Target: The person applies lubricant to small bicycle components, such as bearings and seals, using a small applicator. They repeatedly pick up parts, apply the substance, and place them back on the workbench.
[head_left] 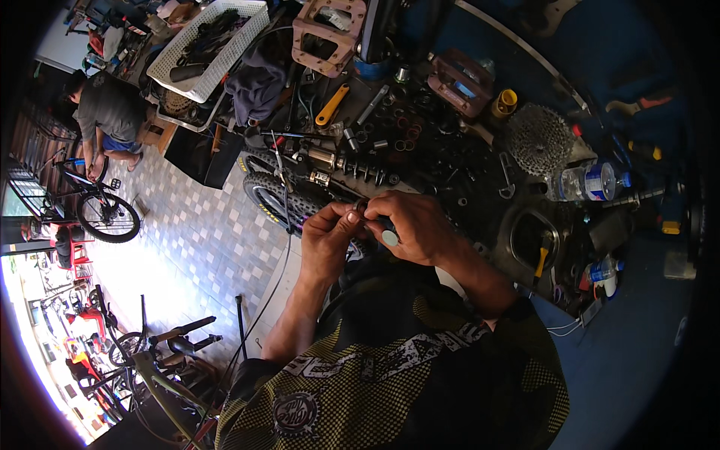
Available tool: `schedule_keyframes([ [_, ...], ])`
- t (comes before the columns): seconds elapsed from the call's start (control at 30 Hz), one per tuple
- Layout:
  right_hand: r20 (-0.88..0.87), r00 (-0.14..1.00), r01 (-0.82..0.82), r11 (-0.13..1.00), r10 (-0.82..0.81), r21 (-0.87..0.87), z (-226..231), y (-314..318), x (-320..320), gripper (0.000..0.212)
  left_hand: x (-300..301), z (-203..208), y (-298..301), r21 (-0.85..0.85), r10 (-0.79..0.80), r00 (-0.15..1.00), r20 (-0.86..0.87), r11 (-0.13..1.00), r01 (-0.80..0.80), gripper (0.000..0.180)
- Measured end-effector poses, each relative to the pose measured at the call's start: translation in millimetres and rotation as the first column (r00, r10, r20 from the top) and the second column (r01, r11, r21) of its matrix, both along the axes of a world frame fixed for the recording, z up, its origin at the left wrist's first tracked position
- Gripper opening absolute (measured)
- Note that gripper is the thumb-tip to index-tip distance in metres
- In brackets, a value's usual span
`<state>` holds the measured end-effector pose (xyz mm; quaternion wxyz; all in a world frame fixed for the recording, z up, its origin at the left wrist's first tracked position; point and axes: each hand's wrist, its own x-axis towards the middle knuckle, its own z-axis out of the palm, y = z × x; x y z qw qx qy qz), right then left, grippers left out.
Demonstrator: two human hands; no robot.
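My left hand [328, 238] pinches a small dark part [359, 204], perhaps a ring, between thumb and fingers in front of my chest. Close against it, my right hand [420, 229] is closed around a dark-handled tool with a pale green round end [390, 238]; its tip is hidden by my fingers. Just beyond the hands lie a shock absorber with a coil spring [364, 169] and a knobby bicycle tire [264, 196]. Several small rings [409, 138] are spread on the dark workbench farther off.
A yellow-handled tool [332, 105], pinkish bike pedals [328, 36], a cassette [540, 139] and a plastic bottle [589, 182] crowd the bench. A white basket [161, 73] stands far left. Another person [112, 112] bends near a bicycle [107, 214]. A bicycle frame [161, 394] is lower left.
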<state>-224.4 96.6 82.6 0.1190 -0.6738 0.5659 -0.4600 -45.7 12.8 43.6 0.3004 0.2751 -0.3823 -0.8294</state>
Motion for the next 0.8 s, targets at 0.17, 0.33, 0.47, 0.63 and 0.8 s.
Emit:
schedule_keyframes([
  [0.17, -0.080, 0.996, -0.047, 0.998, 0.043, -0.037, 12, -3, -4, 0.039, 3, -2, -2, -0.050, 0.001, 0.998, 0.063, 0.999, 0.003, 0.014],
  [0.33, -0.120, 0.991, -0.065, 0.995, 0.056, -0.080, 15, -6, -3, 0.033, 4, 1, -5, -0.080, -0.016, 0.995, 0.101, 0.997, 0.024, 0.014],
  [0.47, -0.097, 0.989, -0.116, 0.993, 0.115, -0.009, 14, -5, -5, 0.028, 3, 1, -5, -0.085, -0.022, 0.991, 0.130, 0.996, 0.034, 0.014],
  [0.63, -0.055, 0.985, -0.163, 0.986, 0.165, 0.045, 12, -5, -6, 0.026, 4, 0, -6, -0.108, -0.064, 0.990, 0.125, 0.991, 0.077, 0.016],
  [0.8, -0.038, 0.978, -0.201, 0.975, 0.205, 0.091, 7, -4, -8, 0.033, 8, 1, -11, -0.166, -0.143, 0.975, 0.171, 0.971, 0.172, 0.018],
])
